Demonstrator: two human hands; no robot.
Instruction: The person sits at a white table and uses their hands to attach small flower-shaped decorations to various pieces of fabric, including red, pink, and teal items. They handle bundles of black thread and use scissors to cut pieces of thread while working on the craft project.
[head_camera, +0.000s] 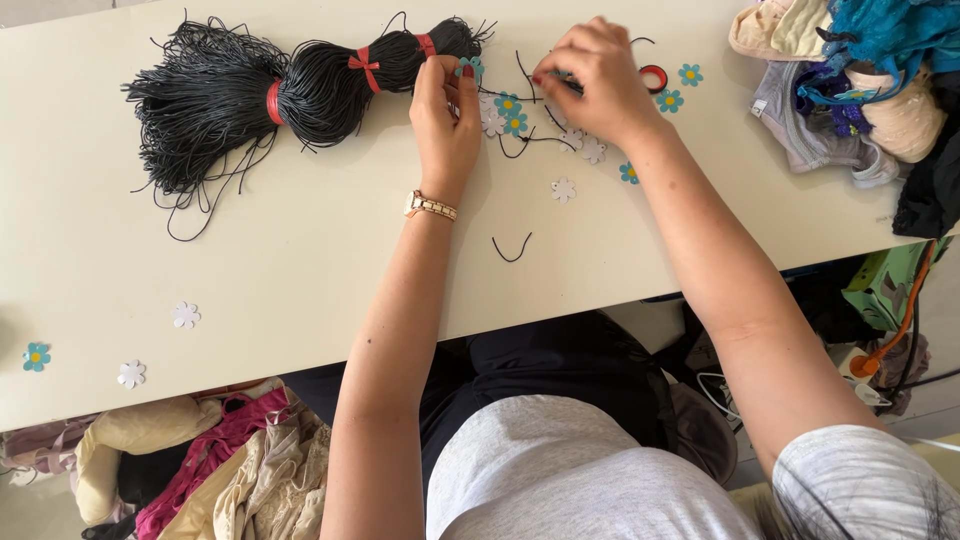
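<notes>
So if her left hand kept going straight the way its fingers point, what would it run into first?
The left hand points up the table toward its far edge. Its fingertips pinch a small teal flower beside the tied end of the black cord bundle. Straight on, it would probably meet that cord end first, though depth is unclear.

Cream table (300, 260) spanning the frame: black cord bundle (290, 85) at upper left, paper flowers (510, 115) at upper centre and lower left, cut cord piece (511, 248) at centre, fabric pile (850, 80) at upper right.
</notes>
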